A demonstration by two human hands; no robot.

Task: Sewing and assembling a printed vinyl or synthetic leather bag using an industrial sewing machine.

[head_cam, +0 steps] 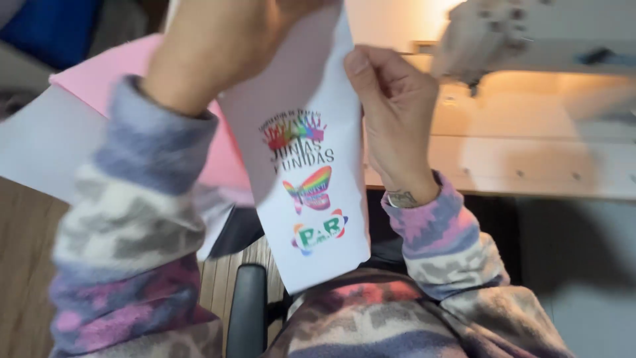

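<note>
A tall white fabric panel printed with a rainbow-coloured cluster of hands, a rainbow butterfly and a green, red and blue emblem [311, 159] hung upright in front of the person, held between both hands above the lap. The right hand [391, 116] was closed on the panel's right edge near the top, thumb pressed on the front face and the fingers curled behind the cloth. The left hand [218, 40] was raised at the top of the view over the panel's upper left part; its fingers ran out of the picture, so whether it gripped the cloth or only rested against it could not be told. Both arms wore fleece sleeves banded in lilac, pink, grey and cream [132, 232].

Behind the left forearm lay a pink sheet of fabric [99, 73], and beside it, lower and to the left, a white sheet [40, 139]; the panel's left edge overlapped the pink one. Past the right hand stood a pale wooden worktop [530, 159], brightly lit, carrying a white sewing machine [483, 33] that was blurred. Under the panel's lower edge, a black chair armrest [246, 311] stood over a wooden plank floor [20, 265].
</note>
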